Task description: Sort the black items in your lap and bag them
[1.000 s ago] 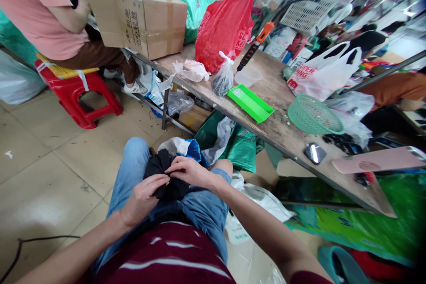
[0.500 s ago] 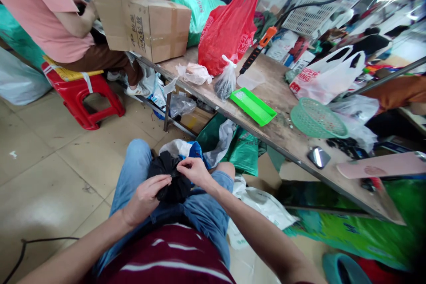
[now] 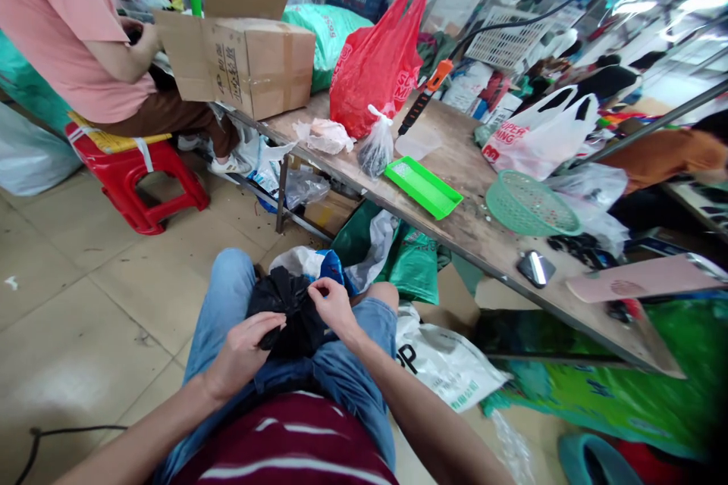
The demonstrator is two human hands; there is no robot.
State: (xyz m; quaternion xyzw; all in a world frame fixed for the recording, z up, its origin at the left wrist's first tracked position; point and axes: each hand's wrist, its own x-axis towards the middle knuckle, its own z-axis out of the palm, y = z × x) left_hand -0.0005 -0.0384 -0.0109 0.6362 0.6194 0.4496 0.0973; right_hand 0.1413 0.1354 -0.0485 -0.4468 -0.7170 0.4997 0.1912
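Here's the black bag (image 3: 304,326), bunched up in my lap on my denim shorts (image 3: 224,292), right between my two hands. My left hand (image 3: 242,345) closes on its near left side, fingers together and bent over the gathered folds. My right hand (image 3: 333,308) is at the upper right of it, thumb and forefinger pinched together on the folds; whatever sits between those tips is too small to make out.

Just beyond my hands, a blue-and-white bag (image 3: 310,264) pokes out. Ahead and to the right of them runs the worktable (image 3: 472,250), and there's the bright green tray (image 3: 426,188) at its near edge, a knotted clear bag (image 3: 376,148) beside it, the red shopping bag (image 3: 369,72) standing behind. Farther right of my hands: a mint-green basket (image 3: 531,204), and nearer me, a smartphone (image 3: 535,269). Ahead and left, well apart from my hands, a co-worker in a pink shirt (image 3: 62,38) sits on a red stool (image 3: 142,189) by an open cardboard box (image 3: 281,64).
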